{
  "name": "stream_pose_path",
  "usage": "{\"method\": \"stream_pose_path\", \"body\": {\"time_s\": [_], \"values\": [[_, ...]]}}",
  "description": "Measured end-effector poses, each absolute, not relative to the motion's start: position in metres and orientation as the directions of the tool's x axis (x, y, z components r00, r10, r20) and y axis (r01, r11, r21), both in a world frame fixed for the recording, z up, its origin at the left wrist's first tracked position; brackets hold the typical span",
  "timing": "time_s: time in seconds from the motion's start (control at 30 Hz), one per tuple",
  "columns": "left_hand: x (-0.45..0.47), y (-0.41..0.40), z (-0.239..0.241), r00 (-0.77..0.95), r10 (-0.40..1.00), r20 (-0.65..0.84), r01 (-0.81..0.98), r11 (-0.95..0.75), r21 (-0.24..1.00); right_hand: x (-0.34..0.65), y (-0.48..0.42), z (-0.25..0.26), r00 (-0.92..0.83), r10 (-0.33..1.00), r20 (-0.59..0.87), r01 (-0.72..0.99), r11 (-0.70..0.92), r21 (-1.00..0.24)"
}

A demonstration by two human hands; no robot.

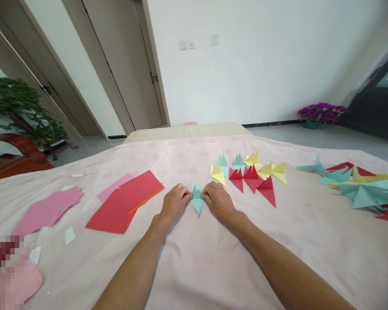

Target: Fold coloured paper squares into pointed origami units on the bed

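Observation:
A folded light-blue paper piece (197, 202), kite-shaped with its long point towards me, lies on the cloth between my hands. My left hand (176, 200) pinches its left edge between thumb and finger. On the opposite edge, my right hand (218, 198) pinches it too. Just beyond my right hand stand several folded paper pieces of the same kind: a yellow folded piece (217, 174), a red folded piece (267, 189) and a light-blue folded piece (238, 161) among them.
Red paper sheets (111, 213) and pink sheets (48, 211) lie to the left, with a small white scrap (69, 236) near them. Several paper cranes (365, 191) are heaped at the right. A pale pink cloth (187, 267) covers the table.

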State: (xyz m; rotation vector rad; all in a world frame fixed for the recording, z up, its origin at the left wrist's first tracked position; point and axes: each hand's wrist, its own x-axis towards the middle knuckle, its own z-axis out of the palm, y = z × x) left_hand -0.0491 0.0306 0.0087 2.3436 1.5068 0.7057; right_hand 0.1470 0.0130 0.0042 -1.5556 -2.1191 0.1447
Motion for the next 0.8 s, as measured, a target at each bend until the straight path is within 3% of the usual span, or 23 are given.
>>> {"method": "stream_pose_path", "body": {"time_s": [0.27, 0.57, 0.8], "values": [[-0.042, 0.032, 0.008, 0.334, 0.908, 0.252, 0.847, -0.407, 0.343, 0.139, 0.015, 0.005, -0.213, 0.914, 0.344, 0.913, 0.312, -0.263], [-0.035, 0.037, 0.006, 0.271, 0.933, 0.237, 0.889, -0.337, 0.310, 0.132, 0.016, 0.000, -0.206, 0.903, 0.378, 0.958, 0.265, -0.110], [-0.035, 0.037, 0.003, 0.259, 0.933, 0.248, 0.896, -0.329, 0.300, 0.131, 0.014, 0.001, -0.180, 0.906, 0.383, 0.965, 0.239, -0.112]]}}
